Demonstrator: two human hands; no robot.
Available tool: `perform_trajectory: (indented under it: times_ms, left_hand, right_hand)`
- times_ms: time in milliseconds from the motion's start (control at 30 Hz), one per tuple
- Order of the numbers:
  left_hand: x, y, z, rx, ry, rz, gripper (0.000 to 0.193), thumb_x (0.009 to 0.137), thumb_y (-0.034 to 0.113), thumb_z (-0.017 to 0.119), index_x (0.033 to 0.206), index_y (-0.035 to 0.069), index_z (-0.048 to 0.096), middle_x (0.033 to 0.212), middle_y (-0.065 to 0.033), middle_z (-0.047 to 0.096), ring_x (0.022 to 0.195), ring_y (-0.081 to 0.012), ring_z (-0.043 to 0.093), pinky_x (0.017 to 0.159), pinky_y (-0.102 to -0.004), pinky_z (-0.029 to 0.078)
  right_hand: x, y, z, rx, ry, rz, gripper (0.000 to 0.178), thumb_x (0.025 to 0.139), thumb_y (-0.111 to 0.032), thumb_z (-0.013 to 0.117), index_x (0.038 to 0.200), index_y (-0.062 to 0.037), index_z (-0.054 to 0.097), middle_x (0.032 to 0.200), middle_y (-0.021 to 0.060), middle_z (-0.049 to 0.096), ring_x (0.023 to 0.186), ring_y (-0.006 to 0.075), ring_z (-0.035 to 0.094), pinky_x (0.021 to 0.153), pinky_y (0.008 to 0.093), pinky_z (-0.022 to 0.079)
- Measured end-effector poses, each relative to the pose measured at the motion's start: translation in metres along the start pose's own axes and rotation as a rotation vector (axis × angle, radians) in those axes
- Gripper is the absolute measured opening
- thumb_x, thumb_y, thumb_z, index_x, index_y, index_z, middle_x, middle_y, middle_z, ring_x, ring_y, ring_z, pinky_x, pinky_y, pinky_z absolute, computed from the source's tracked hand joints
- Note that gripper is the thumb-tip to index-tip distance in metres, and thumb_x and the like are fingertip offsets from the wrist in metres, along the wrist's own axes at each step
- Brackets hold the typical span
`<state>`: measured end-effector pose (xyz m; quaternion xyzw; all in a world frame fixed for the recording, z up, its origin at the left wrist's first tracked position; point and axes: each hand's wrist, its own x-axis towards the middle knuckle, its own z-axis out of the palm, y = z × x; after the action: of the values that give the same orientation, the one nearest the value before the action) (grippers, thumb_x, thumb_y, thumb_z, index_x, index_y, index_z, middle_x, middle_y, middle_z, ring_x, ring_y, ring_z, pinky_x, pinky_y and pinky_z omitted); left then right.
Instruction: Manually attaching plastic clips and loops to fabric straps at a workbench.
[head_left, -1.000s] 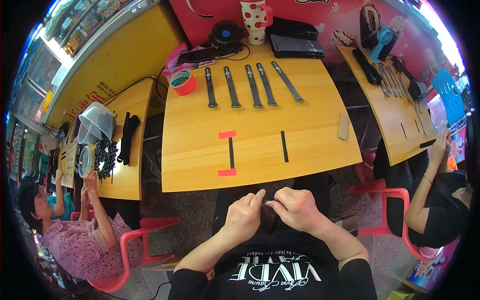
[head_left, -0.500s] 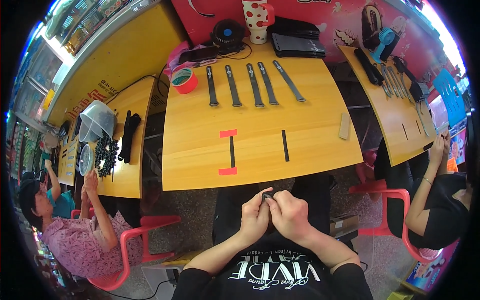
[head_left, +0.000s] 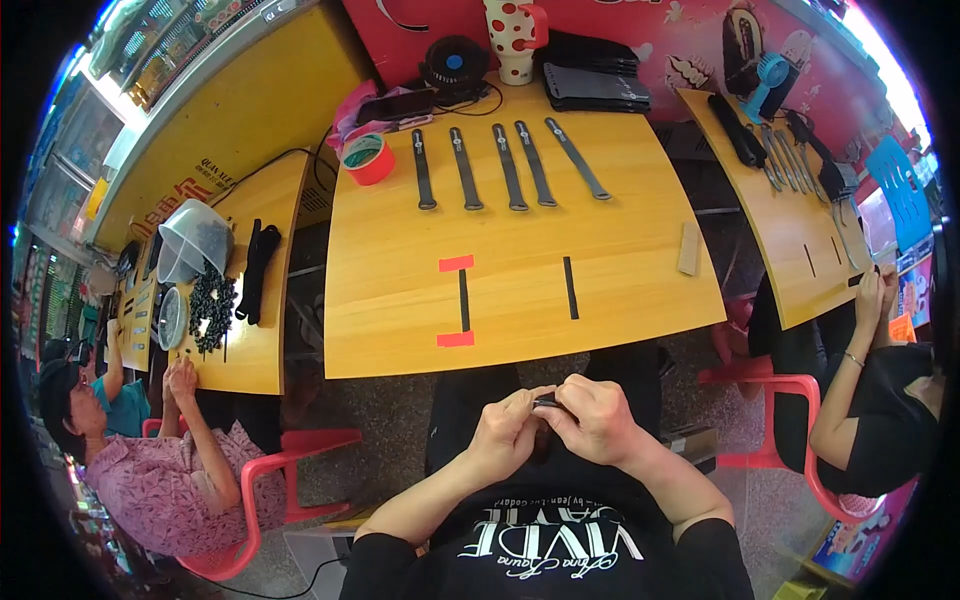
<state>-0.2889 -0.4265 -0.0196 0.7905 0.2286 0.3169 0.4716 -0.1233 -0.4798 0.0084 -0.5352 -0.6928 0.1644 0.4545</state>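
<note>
Both hands meet above my lap, just off the near edge of the table. My left hand (head_left: 503, 433) is closed, its fingertips pinching a small black piece (head_left: 546, 400). My right hand (head_left: 592, 418) is closed on the same piece from the other side, thumb along it. Fingers cover most of the piece, so its kind does not show. On the table ahead lie two short black strips; the left strip (head_left: 464, 300) has red tape (head_left: 456, 264) across both ends, and the right strip (head_left: 570, 288) is untaped.
Several dark straps (head_left: 509, 167) lie across the wooden table (head_left: 630, 240). Behind them are a red tape roll (head_left: 368, 160), a fan (head_left: 455, 72), a spotted tumbler (head_left: 515, 40) and stacked black pouches (head_left: 597, 88). People sit at tables on both sides.
My hands have shifted slightly to the right, and the right has turned a little. The black piece now lies more sideways between them. The table items stay put.
</note>
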Motion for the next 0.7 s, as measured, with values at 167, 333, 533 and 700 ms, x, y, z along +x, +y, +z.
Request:
perform_trajectory:
  times_ms: [167, 333, 533, 700]
  left_hand:
    - [-0.001, 0.004, -0.002, -0.279, -0.092, -0.317, 0.031, 0.092, -0.003, 0.054, 0.123, -0.004, 0.057, 0.086, -0.0082, 0.063, 0.072, -0.0133, 0.063, 0.063, -0.0269, 0.051]
    - [0.005, 0.002, -0.021, -0.765, -0.062, -0.392, 0.024, 0.096, 0.004, 0.056, 0.117, -0.003, 0.065, 0.101, -0.007, 0.062, 0.089, -0.0121, 0.058, 0.077, -0.0243, 0.047]
    - [0.02, 0.001, -0.042, -0.621, -0.243, -0.313, 0.016, 0.093, 0.006, 0.061, 0.102, -0.004, 0.07, 0.09, -0.0058, 0.065, 0.083, -0.0107, 0.059, 0.072, -0.0243, 0.047]
    - [0.023, 0.001, -0.048, -0.717, -0.36, -0.417, 0.014, 0.091, 0.005, 0.063, 0.097, -0.004, 0.071, 0.088, -0.007, 0.068, 0.072, -0.01, 0.061, 0.061, -0.0231, 0.049]
  right_hand:
    - [-0.002, 0.001, 0.005, 0.04, 0.095, 0.042, 0.023, 0.075, 0.0, 0.074, 0.069, -0.0016, 0.052, 0.061, 0.0107, 0.049, 0.048, 0.0265, 0.05, 0.043, 0.0342, 0.038]
    - [-0.005, 0.005, 0.002, 0.161, 0.074, 0.088, 0.022, 0.08, -0.002, 0.073, 0.071, -0.0013, 0.053, 0.06, 0.0099, 0.049, 0.049, 0.024, 0.05, 0.044, 0.0322, 0.036]
    - [-0.005, 0.004, -0.001, 0.222, -0.018, 0.071, 0.02, 0.081, -0.002, 0.073, 0.071, -0.0014, 0.055, 0.06, 0.0095, 0.051, 0.049, 0.0231, 0.052, 0.044, 0.0318, 0.037]
    - [-0.004, -0.001, -0.008, 0.307, -0.076, 0.091, 0.021, 0.08, -0.003, 0.073, 0.069, -0.0013, 0.055, 0.06, 0.009, 0.052, 0.05, 0.0232, 0.054, 0.044, 0.0315, 0.038]
